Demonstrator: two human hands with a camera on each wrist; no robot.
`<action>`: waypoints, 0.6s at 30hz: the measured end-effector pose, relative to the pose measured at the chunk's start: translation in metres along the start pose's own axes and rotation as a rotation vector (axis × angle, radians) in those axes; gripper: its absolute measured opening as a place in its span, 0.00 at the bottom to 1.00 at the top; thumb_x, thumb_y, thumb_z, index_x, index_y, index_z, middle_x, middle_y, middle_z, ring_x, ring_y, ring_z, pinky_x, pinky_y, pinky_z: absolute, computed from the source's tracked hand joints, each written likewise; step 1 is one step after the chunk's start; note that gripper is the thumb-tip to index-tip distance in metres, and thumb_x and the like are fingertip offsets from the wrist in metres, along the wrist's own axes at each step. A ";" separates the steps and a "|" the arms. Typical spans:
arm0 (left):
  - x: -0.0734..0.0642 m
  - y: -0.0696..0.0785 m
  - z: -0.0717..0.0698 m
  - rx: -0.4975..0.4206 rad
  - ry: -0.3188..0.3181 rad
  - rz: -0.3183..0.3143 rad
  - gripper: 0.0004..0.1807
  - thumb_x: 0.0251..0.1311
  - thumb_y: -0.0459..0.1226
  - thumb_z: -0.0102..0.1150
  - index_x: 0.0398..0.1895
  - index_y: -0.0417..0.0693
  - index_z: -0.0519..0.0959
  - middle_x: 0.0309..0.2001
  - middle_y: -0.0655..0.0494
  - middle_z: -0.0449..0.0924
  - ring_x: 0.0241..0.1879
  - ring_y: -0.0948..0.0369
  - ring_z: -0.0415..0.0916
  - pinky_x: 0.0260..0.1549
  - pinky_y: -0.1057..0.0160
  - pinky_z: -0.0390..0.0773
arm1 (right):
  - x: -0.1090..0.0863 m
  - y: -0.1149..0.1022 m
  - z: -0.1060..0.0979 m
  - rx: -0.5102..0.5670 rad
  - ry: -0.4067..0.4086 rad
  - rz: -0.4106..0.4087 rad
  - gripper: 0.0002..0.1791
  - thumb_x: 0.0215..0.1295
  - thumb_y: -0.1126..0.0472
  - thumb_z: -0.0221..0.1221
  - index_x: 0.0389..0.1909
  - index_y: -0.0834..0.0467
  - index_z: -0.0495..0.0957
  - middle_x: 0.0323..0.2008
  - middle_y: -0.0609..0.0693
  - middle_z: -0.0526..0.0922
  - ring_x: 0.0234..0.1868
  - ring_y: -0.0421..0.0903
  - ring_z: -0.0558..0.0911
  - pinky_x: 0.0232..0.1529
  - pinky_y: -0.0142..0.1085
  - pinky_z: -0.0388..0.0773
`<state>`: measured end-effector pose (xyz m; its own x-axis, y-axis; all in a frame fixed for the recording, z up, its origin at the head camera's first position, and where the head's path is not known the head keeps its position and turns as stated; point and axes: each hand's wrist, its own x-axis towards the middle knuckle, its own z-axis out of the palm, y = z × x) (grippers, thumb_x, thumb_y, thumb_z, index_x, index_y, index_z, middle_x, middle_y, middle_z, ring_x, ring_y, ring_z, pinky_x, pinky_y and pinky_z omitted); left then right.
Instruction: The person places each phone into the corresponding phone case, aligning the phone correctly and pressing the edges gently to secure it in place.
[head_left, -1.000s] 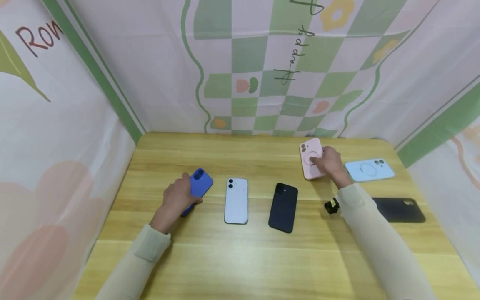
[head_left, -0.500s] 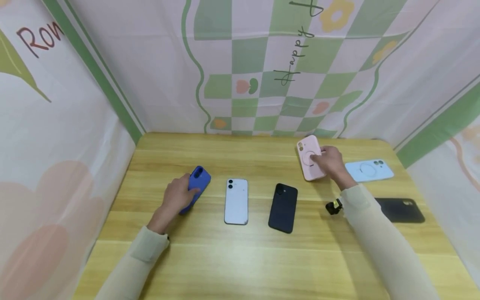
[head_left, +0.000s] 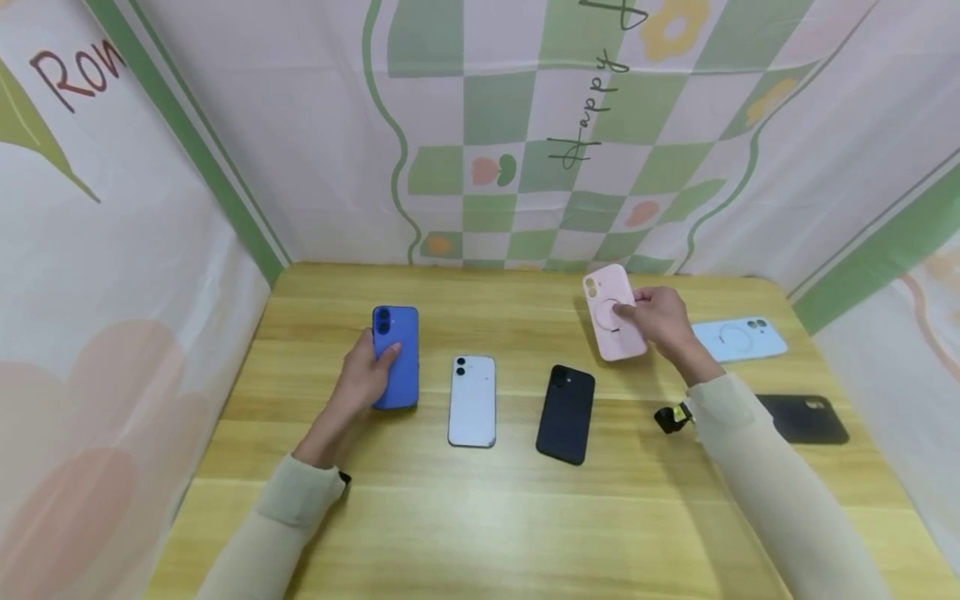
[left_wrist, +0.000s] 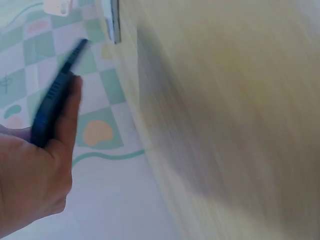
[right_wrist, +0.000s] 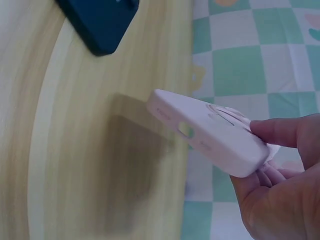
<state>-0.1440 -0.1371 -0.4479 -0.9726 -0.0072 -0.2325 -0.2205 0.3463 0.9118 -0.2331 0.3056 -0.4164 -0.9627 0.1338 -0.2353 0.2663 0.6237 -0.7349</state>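
Observation:
My left hand (head_left: 363,372) grips a blue phone (head_left: 403,367) by its left side, thumb across its back, twin camera lenses toward the top. In the left wrist view the phone (left_wrist: 50,110) appears dark, blurred and edge-on, raised above the table. A pink phone case (head_left: 613,329) with a ring on its back is pinched in my right hand (head_left: 663,318), thumb on the ring. The right wrist view shows the case's end wall (right_wrist: 187,131) with a port opening, held clear of the tabletop. Between the hands lie a white phone (head_left: 472,404) and a black phone (head_left: 566,417).
On the right of the wooden table (head_left: 480,525) lie a light blue phone case (head_left: 746,339) and a black phone case (head_left: 813,419), the latter partly behind my right sleeve. A printed curtain (head_left: 498,108) hangs along the back edge, with more cloth at both sides.
The blue phone has been lifted from the table and turned from slanted to nearly upright in view. The pink case has risen slightly and shifted left with my right hand.

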 end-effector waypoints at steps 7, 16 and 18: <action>-0.005 0.006 0.014 -0.382 -0.093 -0.081 0.30 0.86 0.38 0.39 0.84 0.40 0.49 0.65 0.30 0.75 0.62 0.37 0.80 0.62 0.40 0.82 | -0.010 -0.017 0.002 0.023 0.008 -0.011 0.21 0.70 0.61 0.68 0.55 0.72 0.79 0.48 0.63 0.83 0.33 0.40 0.83 0.32 0.30 0.87; -0.006 0.013 0.029 -0.573 -0.185 -0.141 0.29 0.87 0.40 0.35 0.86 0.47 0.50 0.70 0.36 0.72 0.70 0.42 0.73 0.73 0.42 0.70 | -0.027 -0.041 0.006 0.208 -0.072 -0.072 0.21 0.69 0.64 0.69 0.54 0.75 0.78 0.28 0.42 0.87 0.29 0.37 0.87 0.34 0.32 0.89; -0.007 0.014 0.034 -0.616 -0.213 -0.137 0.29 0.87 0.40 0.33 0.86 0.47 0.49 0.70 0.35 0.72 0.69 0.41 0.73 0.74 0.40 0.69 | -0.032 -0.047 0.008 0.233 -0.090 -0.082 0.20 0.70 0.64 0.69 0.53 0.75 0.78 0.27 0.41 0.88 0.30 0.38 0.87 0.33 0.31 0.88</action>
<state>-0.1383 -0.1003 -0.4447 -0.9108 0.1945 -0.3641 -0.4045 -0.2444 0.8813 -0.2146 0.2661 -0.3794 -0.9760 0.0145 -0.2174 0.2021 0.4338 -0.8781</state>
